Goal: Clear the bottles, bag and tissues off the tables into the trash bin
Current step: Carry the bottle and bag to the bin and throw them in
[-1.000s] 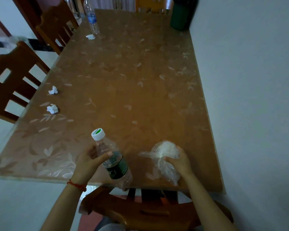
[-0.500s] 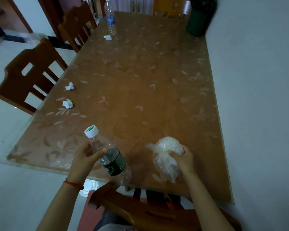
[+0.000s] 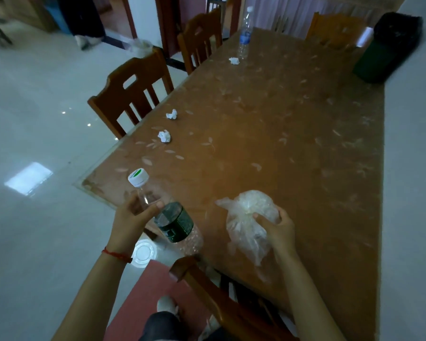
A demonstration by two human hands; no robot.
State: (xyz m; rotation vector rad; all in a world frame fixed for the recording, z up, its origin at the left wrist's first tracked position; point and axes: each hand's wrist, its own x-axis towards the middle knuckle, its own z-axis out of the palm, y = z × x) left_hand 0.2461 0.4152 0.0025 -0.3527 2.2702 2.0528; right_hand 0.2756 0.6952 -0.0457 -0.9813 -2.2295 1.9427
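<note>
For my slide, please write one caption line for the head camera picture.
Left hand holds a bottle, right hand a plastic bag; tissues remain on the table.

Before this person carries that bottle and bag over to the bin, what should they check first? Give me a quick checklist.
1. Left hand has a firm hold on the green-label bottle: ok, fingers wrap its upper part.
2. Bottle cap is on: ok.
3. Right hand holds the plastic bag securely: ok, though its lower part hangs loose.
4. Trash bin is in sight: ok, at the table's far right corner.
5. Bin has room: cannot tell.
6. Table cleared: not ok; three tissues and the far bottle remain.
</note>
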